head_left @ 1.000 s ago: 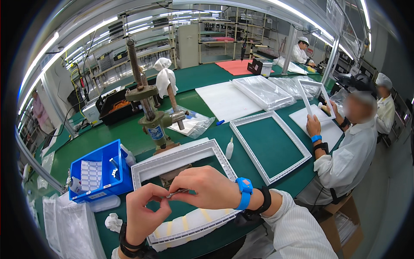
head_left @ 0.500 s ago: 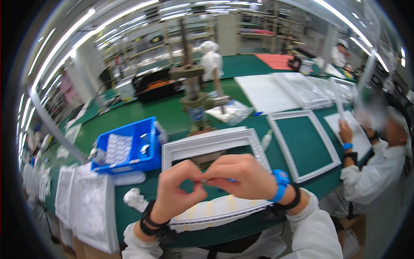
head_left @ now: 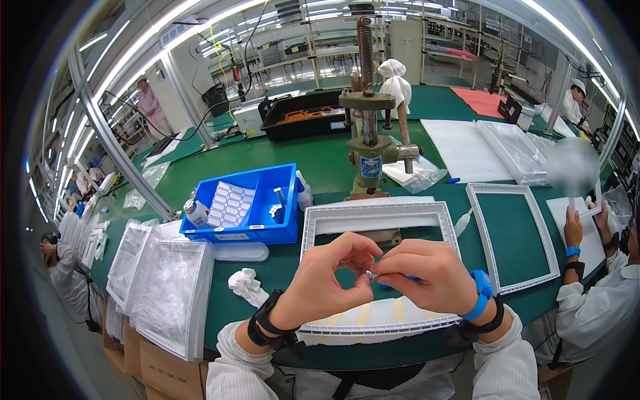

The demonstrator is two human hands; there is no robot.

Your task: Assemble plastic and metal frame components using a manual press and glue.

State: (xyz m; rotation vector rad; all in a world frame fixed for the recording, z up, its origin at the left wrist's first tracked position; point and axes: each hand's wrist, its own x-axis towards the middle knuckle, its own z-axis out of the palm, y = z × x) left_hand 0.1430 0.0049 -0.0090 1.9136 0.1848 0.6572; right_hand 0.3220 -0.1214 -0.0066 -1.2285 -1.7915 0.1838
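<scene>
Two hands, left hand (head_left: pixel 320 283), right hand (head_left: pixel 427 273), pinching small metal part (head_left: pixel 371 274), white frame (head_left: pixel 380 220), blue bin (head_left: pixel 250 200) nearby

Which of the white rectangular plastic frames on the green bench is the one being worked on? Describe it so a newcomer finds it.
Start at the olive-green hand press standing mid-bench on the green table. The white rectangular plastic frame lies directly in front of its base, right of the blue plastic bin. Unlike the second white frame further right, both hands, left hand and right hand, hover over it, pinching a small metal part.
</scene>
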